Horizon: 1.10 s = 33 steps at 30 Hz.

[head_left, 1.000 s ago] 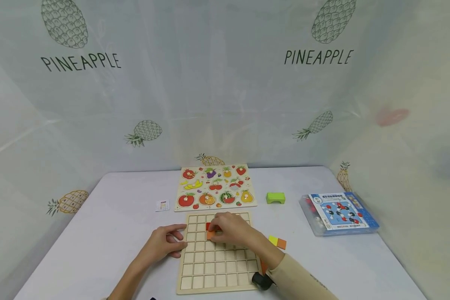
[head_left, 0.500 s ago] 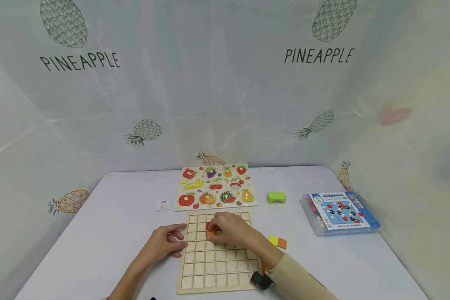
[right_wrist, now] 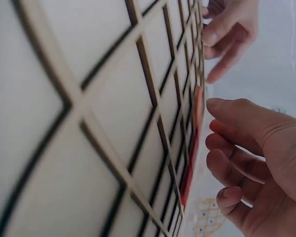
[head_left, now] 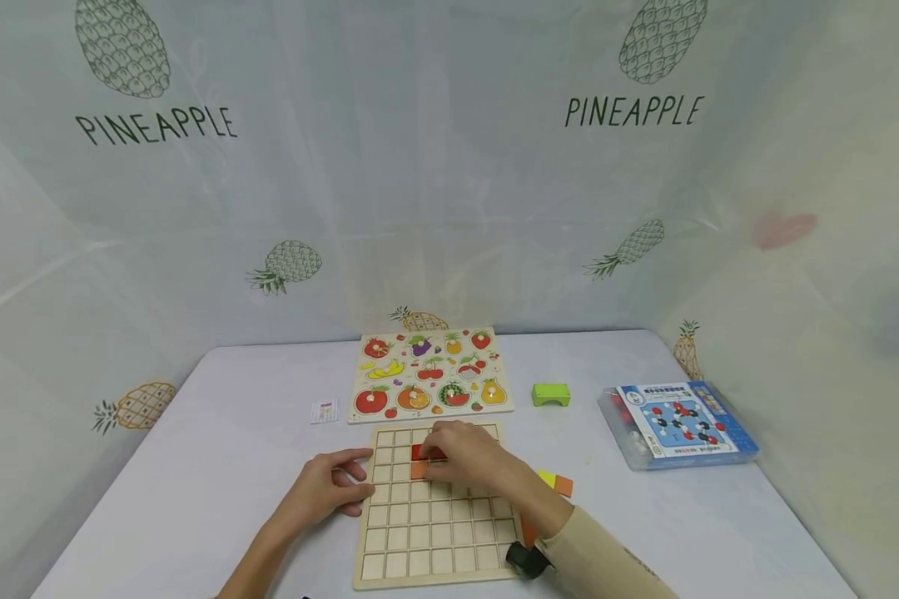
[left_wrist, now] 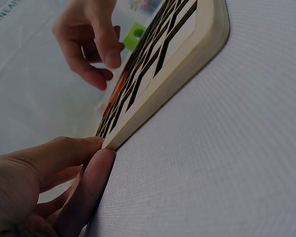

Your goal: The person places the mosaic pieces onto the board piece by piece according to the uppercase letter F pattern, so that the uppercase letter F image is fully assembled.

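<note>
The left hand (head_left: 320,492) rests its fingertips against the left edge of a wooden grid board (head_left: 408,580); in the left wrist view, thumb and finger touch the board's rim (left_wrist: 172,81). Over the upper middle of the grid, the right hand (head_left: 466,456) has loosely bent fingers with nothing between them. Close to its fingertips, an orange tile (head_left: 419,470) lies in a cell just below red tiles (head_left: 416,452). The right wrist view shows a gap between the right hand (right_wrist: 271,153) and the red (right_wrist: 189,170) and orange (right_wrist: 198,106) pieces. The hand partly covers the red ones.
Behind the grid lies a fruit puzzle board (head_left: 430,416), with a small card (head_left: 325,411) to its left and a green block (head_left: 551,394) to its right. Yellow (head_left: 546,478) and orange (head_left: 563,486) tiles lie by the right forearm. A plastic case (head_left: 677,426) sits farther right.
The right hand's fingers have shifted slightly right and off the orange tile, uncovering more of the red tiles. The left hand has stayed at the board's edge.
</note>
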### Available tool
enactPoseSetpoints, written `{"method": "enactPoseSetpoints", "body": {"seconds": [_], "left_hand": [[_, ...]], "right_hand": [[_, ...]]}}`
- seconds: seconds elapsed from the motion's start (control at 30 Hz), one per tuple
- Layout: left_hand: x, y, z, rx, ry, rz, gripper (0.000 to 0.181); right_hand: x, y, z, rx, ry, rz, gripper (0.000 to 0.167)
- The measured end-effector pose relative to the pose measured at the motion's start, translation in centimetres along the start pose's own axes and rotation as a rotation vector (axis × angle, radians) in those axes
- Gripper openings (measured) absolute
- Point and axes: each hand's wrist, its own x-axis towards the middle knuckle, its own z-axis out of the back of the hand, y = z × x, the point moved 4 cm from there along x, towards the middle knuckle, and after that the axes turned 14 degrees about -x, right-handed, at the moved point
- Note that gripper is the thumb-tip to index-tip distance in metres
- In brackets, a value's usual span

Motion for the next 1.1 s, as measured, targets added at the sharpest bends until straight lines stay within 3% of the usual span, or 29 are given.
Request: {"method": "enactPoseSetpoints", "body": {"seconds": [0.3,0.83,1.1], "left_hand": [[0.0,-0.1,0.1,0.037,-0.016,-0.005,0.062],[0.1,-0.1,0.0,0.026,0.008,-0.004,0.063],[0.0,0.0,0.0,0.023,0.0,0.006,0.063]], "right_hand": [[-2.5,-2.6,1.4,0.026,0.006,-0.049,0.021],[-11.7,-9.5,2.2,0.028,-0.018,-0.2,0.02],[-14.3,-11.2,1.7,0.001,-0.02,-0.205,0.014]]}}
